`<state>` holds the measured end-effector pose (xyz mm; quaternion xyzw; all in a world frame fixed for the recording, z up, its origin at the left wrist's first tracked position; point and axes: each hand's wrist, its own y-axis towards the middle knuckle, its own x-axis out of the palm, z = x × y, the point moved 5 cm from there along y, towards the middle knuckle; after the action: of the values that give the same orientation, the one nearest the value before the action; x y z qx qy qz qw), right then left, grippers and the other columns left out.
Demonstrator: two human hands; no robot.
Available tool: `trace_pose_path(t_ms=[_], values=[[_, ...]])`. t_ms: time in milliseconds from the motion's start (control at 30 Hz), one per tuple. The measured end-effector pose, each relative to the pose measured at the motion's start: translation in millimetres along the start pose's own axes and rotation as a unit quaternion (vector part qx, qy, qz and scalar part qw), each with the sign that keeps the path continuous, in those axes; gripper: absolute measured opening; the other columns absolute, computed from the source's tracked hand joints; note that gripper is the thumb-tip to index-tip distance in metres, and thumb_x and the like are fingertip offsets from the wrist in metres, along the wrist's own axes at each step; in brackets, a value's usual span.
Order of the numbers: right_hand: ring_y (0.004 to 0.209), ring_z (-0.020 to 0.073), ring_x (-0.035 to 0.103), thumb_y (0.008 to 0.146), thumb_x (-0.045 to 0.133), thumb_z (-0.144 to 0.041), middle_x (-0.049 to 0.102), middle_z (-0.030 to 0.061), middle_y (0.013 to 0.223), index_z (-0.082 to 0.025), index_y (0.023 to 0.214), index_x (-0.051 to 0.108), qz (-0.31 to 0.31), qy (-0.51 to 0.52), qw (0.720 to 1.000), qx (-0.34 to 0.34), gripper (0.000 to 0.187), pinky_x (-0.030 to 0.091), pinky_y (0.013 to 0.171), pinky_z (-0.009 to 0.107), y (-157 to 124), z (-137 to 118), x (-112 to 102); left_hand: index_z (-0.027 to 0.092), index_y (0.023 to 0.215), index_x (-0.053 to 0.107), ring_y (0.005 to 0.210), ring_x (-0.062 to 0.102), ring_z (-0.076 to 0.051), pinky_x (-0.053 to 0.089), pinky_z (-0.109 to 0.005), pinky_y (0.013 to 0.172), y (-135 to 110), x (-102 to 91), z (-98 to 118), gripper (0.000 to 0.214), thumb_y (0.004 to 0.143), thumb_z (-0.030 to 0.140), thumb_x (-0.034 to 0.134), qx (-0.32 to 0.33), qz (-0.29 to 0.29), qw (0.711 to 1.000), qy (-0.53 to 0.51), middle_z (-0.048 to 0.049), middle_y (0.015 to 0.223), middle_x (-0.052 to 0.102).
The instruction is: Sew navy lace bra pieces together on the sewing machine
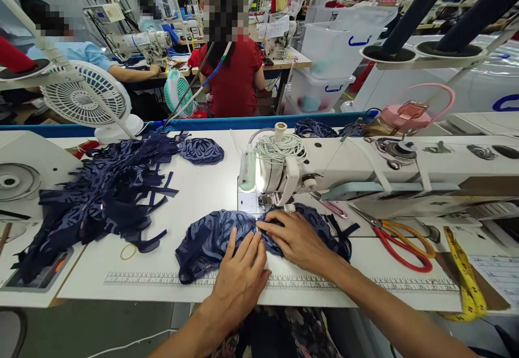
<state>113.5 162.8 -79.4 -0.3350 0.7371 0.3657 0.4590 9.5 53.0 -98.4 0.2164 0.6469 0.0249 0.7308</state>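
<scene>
A navy lace bra piece (217, 228) with two padded cups lies on the sewing machine table, just in front of the needle and presser foot (265, 201). My left hand (243, 269) rests flat on the left cup, fingers stretched toward the middle join. From the right, my right hand (298, 239) bends over the other cup. Its thumb and fingertips come together on the fabric at the join, close to the left fingertips. The lit sewing machine head (279, 171) stands right behind both hands. Fabric under the right palm is hidden.
A heap of navy lace pieces (109, 190) covers the table's left side. Scissors (401, 239), pink-handled snips (332, 206) and a yellow tape measure (464, 277) lie at right. A ruler strip (365, 285) runs along the front edge. A fan (85, 95) and co-workers are beyond.
</scene>
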Motion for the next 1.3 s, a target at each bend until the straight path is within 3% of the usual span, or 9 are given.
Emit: trace_pose_path(t_ms=[133, 267, 467, 567, 733, 867, 1033, 1200, 1300], values=[[0.085, 0.0163, 0.061, 0.101, 0.039, -0.026, 0.067, 0.0045, 0.098, -0.023, 0.112, 0.062, 0.020, 0.047, 0.998, 0.047, 0.026, 0.040, 0.079, 0.030, 12, -1, -7, 0.009, 0.127, 0.056, 0.126, 0.051, -0.026, 0.030, -0.052, 0.114, -2, -3.4, 4, 0.038, 0.099, 0.028, 0.041, -0.003, 0.028, 1.000, 0.006, -0.0117, 0.133, 0.060], [0.073, 0.0159, 0.061, 0.096, 0.053, -0.037, 0.068, 0.0005, 0.084, -0.022, 0.092, 0.061, -0.069, 0.061, 0.983, 0.160, 0.018, 0.034, 0.064, 0.026, 29, 2, 5, 0.007, 0.126, 0.058, 0.123, 0.053, -0.026, 0.030, -0.051, 0.114, -3, -4.6, 5, 0.040, 0.099, 0.032, 0.042, -0.003, 0.032, 0.999, 0.000, -0.0122, 0.128, 0.063], [0.063, 0.0131, 0.057, 0.088, 0.060, -0.045, 0.064, -0.0047, 0.068, -0.022, 0.080, 0.055, -0.116, 0.099, 0.960, 0.236, 0.025, 0.028, 0.059, 0.024, 41, 11, 12, 0.012, 0.133, 0.054, 0.124, 0.052, -0.024, 0.002, -0.050, 0.122, -7, -12.5, 5, 0.042, 0.097, 0.032, 0.045, -0.005, 0.011, 1.000, -0.020, -0.0052, 0.134, 0.060], [0.061, 0.0125, 0.054, 0.086, 0.061, -0.045, 0.061, -0.0056, 0.067, -0.023, 0.078, 0.053, -0.132, 0.119, 0.947, 0.269, 0.025, 0.028, 0.060, 0.024, 41, 14, 12, 0.012, 0.134, 0.054, 0.123, 0.053, -0.023, -0.003, -0.050, 0.122, -9, -16.2, 7, 0.043, 0.096, 0.030, 0.045, -0.002, 0.015, 1.000, 0.000, -0.0049, 0.134, 0.060], [0.066, 0.0128, 0.054, 0.085, 0.059, -0.045, 0.061, -0.0059, 0.070, -0.024, 0.080, 0.053, -0.124, 0.143, 0.943, 0.274, 0.023, 0.029, 0.062, 0.024, 40, 15, 14, 0.008, 0.131, 0.057, 0.126, 0.050, -0.028, -0.002, -0.051, 0.121, -7, -17.3, 10, 0.045, 0.095, 0.032, 0.045, 0.031, 0.001, 0.999, 0.027, -0.0070, 0.133, 0.060], [0.066, 0.0132, 0.053, 0.083, 0.060, -0.048, 0.059, -0.0055, 0.068, -0.023, 0.075, 0.053, -0.131, 0.150, 0.938, 0.283, 0.027, 0.029, 0.061, 0.024, 42, 17, 14, 0.011, 0.133, 0.055, 0.123, 0.052, -0.028, -0.007, -0.058, 0.118, -6, -20.9, 8, 0.045, 0.096, 0.032, 0.044, 0.023, -0.003, 1.000, 0.022, -0.0055, 0.133, 0.060], [0.066, 0.0128, 0.054, 0.084, 0.060, -0.046, 0.060, -0.0053, 0.069, -0.023, 0.074, 0.053, -0.127, 0.137, 0.943, 0.274, 0.027, 0.030, 0.061, 0.023, 44, 17, 12, 0.012, 0.133, 0.055, 0.123, 0.052, -0.028, -0.008, -0.059, 0.118, -6, -21.6, 7, 0.044, 0.096, 0.032, 0.044, 0.018, -0.002, 1.000, 0.016, -0.0055, 0.133, 0.061], [0.065, 0.0137, 0.057, 0.094, 0.050, -0.042, 0.062, -0.0042, 0.069, -0.024, 0.089, 0.058, -0.101, 0.107, 0.971, 0.187, 0.020, 0.034, 0.061, 0.024, 31, 13, 10, 0.013, 0.132, 0.055, 0.120, 0.054, -0.027, -0.014, -0.061, 0.115, -6, -26.6, 7, 0.043, 0.097, 0.036, 0.046, 0.009, 0.001, 1.000, -0.005, -0.0071, 0.130, 0.062], [0.079, 0.0200, 0.060, 0.097, 0.046, -0.034, 0.066, 0.0045, 0.083, -0.023, 0.105, 0.062, -0.043, -0.013, 0.991, 0.128, 0.021, 0.039, 0.068, 0.028, 16, 18, 1, 0.016, 0.129, 0.056, 0.121, 0.053, -0.024, -0.013, -0.058, 0.116, -4, -32.8, -2, 0.040, 0.098, 0.038, 0.047, 0.011, -0.010, 0.999, -0.046, -0.0065, 0.127, 0.064]])
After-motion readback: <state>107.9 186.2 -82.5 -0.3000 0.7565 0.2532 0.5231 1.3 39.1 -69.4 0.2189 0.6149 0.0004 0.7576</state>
